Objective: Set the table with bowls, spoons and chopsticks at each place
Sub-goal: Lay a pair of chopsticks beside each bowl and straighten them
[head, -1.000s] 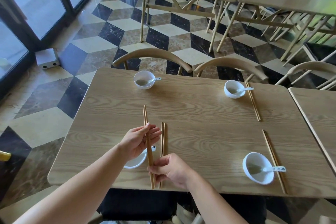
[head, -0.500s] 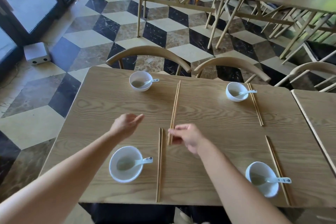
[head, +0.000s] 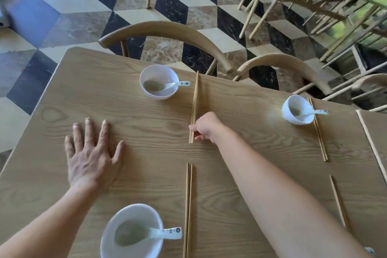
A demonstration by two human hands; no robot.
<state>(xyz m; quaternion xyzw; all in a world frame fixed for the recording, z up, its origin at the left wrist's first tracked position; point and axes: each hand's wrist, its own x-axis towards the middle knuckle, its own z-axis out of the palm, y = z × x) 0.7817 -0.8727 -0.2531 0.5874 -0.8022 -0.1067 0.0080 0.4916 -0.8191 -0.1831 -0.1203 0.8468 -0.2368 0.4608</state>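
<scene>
On the wooden table, a pair of wooden chopsticks lies to the right of the far-left white bowl, which holds a spoon. My right hand pinches the near end of this pair, which touches the tabletop. My left hand rests flat on the table, fingers spread. The near bowl holds a spoon, and a second chopstick pair lies beside it. The far-right bowl has a spoon and chopsticks next to it.
Two curved-back wooden chairs stand at the far side of the table. Another chopstick pair lies at the near right. A second table abuts on the right. More tables and chairs stand behind on the tiled floor.
My right hand carried the chopstick pair forward to beside the far-left bowl. My left hand let go and came down flat on the table. The view moved closer to the far side.
</scene>
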